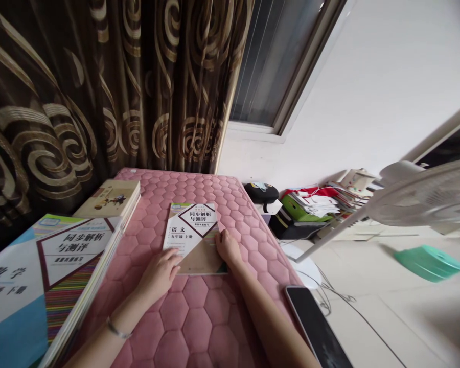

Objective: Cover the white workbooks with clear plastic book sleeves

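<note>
Workbook (189, 230) edges hidden by left hand (159, 273) and right hand (228, 248), fingers (172, 258) lying flat, unclenched.

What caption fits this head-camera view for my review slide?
Left hand and right hand rest on a Chinese workbook atop a pink quilted mattress, beside stacked textbooks.

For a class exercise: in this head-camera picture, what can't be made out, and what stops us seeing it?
All from the head view:
- Thin workbook: part of its cover is hidden by the left hand and right hand.
- Large workbook: cut off by the left and bottom edges.
- Phone: cut off by the bottom edge.
- Fan: cut off by the right edge.
- Papers by the wall: too small to read.
</note>
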{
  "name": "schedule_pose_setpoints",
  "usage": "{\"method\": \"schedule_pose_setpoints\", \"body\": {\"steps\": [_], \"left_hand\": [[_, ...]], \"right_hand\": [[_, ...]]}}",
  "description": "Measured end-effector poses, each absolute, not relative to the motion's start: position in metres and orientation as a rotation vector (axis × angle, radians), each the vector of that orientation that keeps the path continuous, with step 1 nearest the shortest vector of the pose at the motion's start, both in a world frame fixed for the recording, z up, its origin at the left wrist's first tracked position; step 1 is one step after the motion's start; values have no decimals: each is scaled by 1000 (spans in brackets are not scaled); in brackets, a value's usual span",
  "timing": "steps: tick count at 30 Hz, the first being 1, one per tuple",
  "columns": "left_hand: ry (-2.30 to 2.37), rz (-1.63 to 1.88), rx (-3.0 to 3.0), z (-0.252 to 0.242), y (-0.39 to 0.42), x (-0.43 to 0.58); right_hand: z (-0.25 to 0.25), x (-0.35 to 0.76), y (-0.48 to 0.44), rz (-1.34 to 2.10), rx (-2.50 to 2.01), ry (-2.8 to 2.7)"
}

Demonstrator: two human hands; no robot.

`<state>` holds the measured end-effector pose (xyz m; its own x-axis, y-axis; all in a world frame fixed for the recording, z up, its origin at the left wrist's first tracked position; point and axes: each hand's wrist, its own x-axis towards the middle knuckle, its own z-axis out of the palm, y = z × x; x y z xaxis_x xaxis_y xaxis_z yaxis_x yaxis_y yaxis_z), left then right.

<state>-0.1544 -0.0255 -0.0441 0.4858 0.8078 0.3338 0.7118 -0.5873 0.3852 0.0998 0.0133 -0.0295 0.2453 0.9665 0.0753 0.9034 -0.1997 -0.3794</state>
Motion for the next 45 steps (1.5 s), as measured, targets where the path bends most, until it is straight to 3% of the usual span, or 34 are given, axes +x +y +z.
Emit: {"method": "schedule_pose_setpoints", "body": {"steps": [9,18,31,45], "left_hand": [[1220,754,2538,-53,-26,-173],[1346,750,2676,-43,-45,-149],[1394,712,2594,-40,-43,-147],[1633,550,2502,-19,-53,-196]], "right_hand": [[-43,130,-26,203,-1901,-1717],[-26,65,-75,256,-1557,-2006],[-35,48,-75,229,-1648,-2020],[-43,141,-87,308,-1582,-2024]]}}
